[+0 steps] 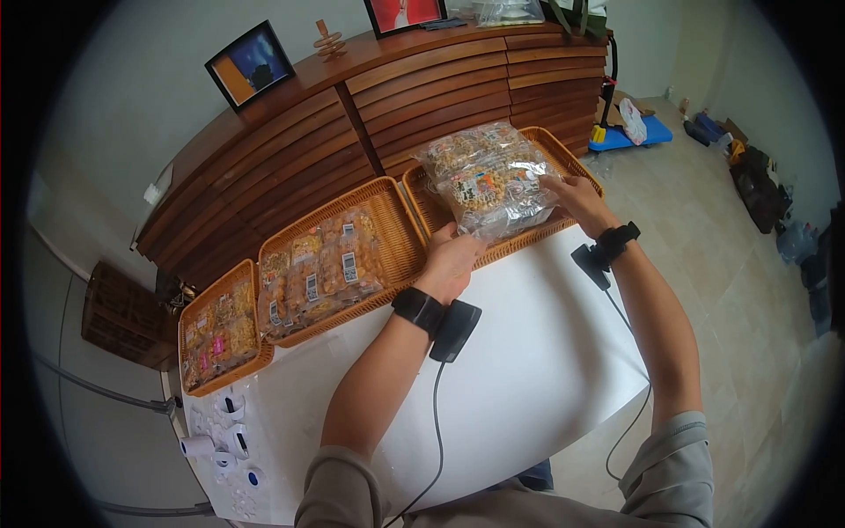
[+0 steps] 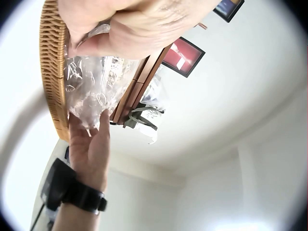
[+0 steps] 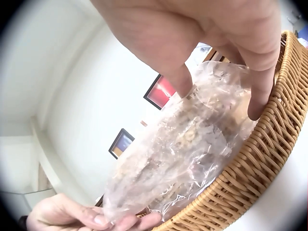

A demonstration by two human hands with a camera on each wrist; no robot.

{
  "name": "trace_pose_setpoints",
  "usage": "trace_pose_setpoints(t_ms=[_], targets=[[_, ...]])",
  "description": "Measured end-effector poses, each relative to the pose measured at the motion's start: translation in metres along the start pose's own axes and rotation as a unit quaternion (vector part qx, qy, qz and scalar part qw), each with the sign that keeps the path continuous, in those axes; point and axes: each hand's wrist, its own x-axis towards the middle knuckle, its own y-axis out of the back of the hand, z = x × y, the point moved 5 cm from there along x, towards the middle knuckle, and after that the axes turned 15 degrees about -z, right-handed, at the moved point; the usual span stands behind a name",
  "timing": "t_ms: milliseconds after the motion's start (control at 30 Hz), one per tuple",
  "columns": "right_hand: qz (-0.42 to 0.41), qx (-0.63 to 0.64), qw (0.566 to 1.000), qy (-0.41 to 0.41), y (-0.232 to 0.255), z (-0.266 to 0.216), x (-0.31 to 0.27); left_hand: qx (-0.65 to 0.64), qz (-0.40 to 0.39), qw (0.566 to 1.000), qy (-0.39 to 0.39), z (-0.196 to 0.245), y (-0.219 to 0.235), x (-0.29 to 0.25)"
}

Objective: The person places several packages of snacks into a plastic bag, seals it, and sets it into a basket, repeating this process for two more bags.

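Currently | left hand (image 1: 451, 262): thumb and fingers pinching clear snack bag (image 1: 493, 187) at 7 o'clock | right hand (image 1: 578, 202): thumb and fingers gripping it near 4 o'clock | bag over right-hand basket (image 1: 561, 151) | packet-filled middle basket (image 1: 394, 231) at bag's 8 o'clock

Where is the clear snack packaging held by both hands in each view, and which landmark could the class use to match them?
Head: the clear snack packaging is above centre, slightly right.
Left wrist: left of centre, mostly upper half, below the left hand.
Right wrist: large, across the middle and lower middle.
Shared landmark: the black-framed red picture.
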Motion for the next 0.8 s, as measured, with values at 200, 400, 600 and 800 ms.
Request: trace_pose_setpoints(t_ms=[200, 400, 600, 800], targets=[[-0.018, -0.040, 0.999, -0.025, -0.006, -0.006, -0.008, 0.046, 0.059, 0.997, -0.005, 0.005, 0.017, 0.012], [-0.012, -0.159, 0.986, -0.050, -0.011, -0.015, -0.010, 0.247, 0.144, 0.957, -0.044, 0.010, 0.050, 0.030], [-0.006, -0.180, 0.983, -0.026, -0.016, -0.025, -0.016, 0.410, 0.206, 0.887, -0.047, 0.011, 0.028, 0.004], [0.056, -0.227, 0.972, 0.010, -0.008, -0.017, -0.025, 0.358, 0.118, 0.924, -0.067, 0.015, 0.002, -0.024]])
